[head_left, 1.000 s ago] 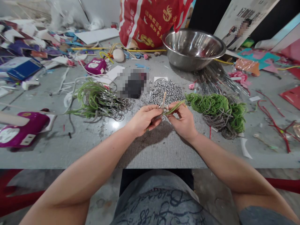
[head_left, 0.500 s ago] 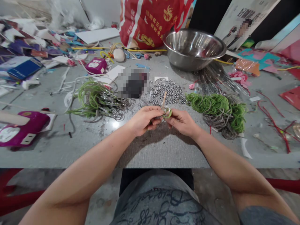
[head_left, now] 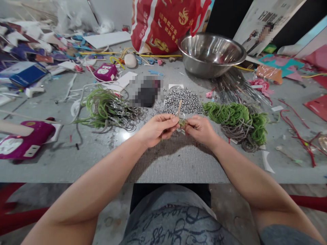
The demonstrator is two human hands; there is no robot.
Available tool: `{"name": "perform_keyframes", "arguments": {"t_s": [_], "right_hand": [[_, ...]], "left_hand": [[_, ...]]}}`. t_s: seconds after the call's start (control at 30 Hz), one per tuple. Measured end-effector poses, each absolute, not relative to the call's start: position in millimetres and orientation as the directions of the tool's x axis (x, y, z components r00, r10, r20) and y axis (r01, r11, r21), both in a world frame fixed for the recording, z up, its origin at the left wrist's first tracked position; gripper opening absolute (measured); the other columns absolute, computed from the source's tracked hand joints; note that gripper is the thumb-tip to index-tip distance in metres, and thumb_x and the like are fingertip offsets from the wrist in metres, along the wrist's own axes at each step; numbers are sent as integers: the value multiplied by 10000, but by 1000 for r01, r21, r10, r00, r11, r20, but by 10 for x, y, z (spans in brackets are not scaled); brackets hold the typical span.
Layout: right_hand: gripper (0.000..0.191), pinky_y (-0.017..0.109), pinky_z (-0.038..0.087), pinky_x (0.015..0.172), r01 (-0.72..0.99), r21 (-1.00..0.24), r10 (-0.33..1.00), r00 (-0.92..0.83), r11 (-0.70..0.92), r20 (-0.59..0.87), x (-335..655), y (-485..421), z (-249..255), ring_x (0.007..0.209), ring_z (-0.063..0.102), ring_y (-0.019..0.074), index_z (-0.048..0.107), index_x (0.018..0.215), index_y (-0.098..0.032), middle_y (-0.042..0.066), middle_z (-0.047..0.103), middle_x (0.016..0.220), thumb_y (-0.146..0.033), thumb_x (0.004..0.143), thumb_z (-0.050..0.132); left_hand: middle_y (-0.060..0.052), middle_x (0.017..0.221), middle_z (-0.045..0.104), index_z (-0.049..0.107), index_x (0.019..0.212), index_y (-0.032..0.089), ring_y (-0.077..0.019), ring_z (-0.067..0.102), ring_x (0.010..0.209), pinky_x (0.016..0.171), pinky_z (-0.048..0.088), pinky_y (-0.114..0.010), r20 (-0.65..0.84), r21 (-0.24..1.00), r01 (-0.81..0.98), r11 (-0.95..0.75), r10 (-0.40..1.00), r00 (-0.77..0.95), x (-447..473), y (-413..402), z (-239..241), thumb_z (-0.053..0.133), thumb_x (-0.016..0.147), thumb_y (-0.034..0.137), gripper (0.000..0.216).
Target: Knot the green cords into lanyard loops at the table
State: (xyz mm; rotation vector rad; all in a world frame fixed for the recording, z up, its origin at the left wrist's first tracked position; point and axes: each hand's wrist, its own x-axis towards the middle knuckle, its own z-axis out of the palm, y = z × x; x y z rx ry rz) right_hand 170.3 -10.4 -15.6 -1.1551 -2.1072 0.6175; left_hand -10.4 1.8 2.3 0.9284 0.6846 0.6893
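Note:
My left hand [head_left: 156, 129] is closed in a pinch around a thin wooden stick [head_left: 179, 107] that points up and away from me. My right hand [head_left: 200, 130] is also closed, pinching a small green cord [head_left: 182, 123] right against the left fingertips. Both hands meet just above the grey table [head_left: 168, 160], near its front middle. A small metal piece may sit between the fingers, but it is mostly hidden. Just behind the hands lies a heap of small silver nuts [head_left: 182, 98].
A pile of green and grey cords [head_left: 238, 120] lies right of the hands. Finished green cords with metal rings [head_left: 108, 109] lie to the left. A steel bowl [head_left: 211, 51] and a red bag [head_left: 166, 23] stand at the back. Purple boxes [head_left: 24, 141] and paper scraps clutter the left side.
The green cord stuck out to the right from my right hand a second ago; it has been drawn in and now bunches between the fingertips. Both hands stayed in place.

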Motion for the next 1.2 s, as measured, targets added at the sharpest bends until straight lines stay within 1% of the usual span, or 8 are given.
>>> {"name": "perform_keyframes", "arguments": {"t_s": [0.17,0.27,0.37,0.6,0.83,1.0,1.1,1.2], "right_hand": [[274,238,336,490,449,-833,906,-400,323,136,1685,-121,-157,448,437,90,668,620,-198,-38,502,442,-394,785,570],[348,222,335,442,339,-924,931,-361,179,48,1671,-135,-165,443,445,83,704,647,-178,-27,519,465,-505,724,616],[366,214,339,418,253,-963,944,-329,94,6,1650,-142,-169,424,433,71,714,644,-169,-30,516,459,-534,649,680],[322,183,328,363,95,-994,954,-287,-59,-84,1566,-166,-165,364,425,47,692,598,-160,-50,517,440,-470,550,765],[277,161,225,294,-101,-980,970,-190,-171,-150,1420,-214,-143,289,353,22,613,538,-169,-80,473,384,-365,509,807],[307,158,162,246,-112,-959,955,-175,-262,-240,1400,-228,-157,252,328,27,577,561,-172,-81,478,354,-405,537,774],[291,161,184,243,-136,-955,954,-181,-264,-238,1402,-227,-160,250,317,29,542,579,-180,-90,474,353,-382,553,750],[239,168,213,264,-148,-969,974,-141,-196,-176,1397,-226,-161,280,329,35,516,621,-190,-97,476,391,-342,593,698]], "left_hand": [[12,657,536,577,580,127,-4,335,434,369,205,-150,-194,902,-202,382,776,600,-87,12,-9,749,634,331,273],[20,651,521,591,606,132,-7,333,449,377,205,-145,-199,890,-224,397,781,592,-77,7,-15,766,615,348,279],[25,642,525,604,652,137,-9,342,449,380,201,-143,-207,877,-241,416,780,591,-69,5,-26,774,606,361,285],[39,571,515,589,638,129,1,325,404,375,185,-138,-207,854,-267,447,762,614,-36,1,-62,777,593,390,324],[61,499,462,595,633,146,-2,318,387,367,198,-133,-205,854,-335,399,848,488,45,-31,-98,759,615,368,277],[52,534,493,614,644,148,-7,356,392,356,204,-147,-148,901,-313,301,891,429,59,-29,-105,751,612,396,284],[58,513,489,633,680,151,-10,332,361,336,175,-166,-125,922,-291,255,908,399,48,-19,-105,739,615,410,287],[64,475,469,614,657,150,-18,336,344,327,182,-172,-115,939,-266,218,928,355,36,-11,-104,723,625,419,292]]}}
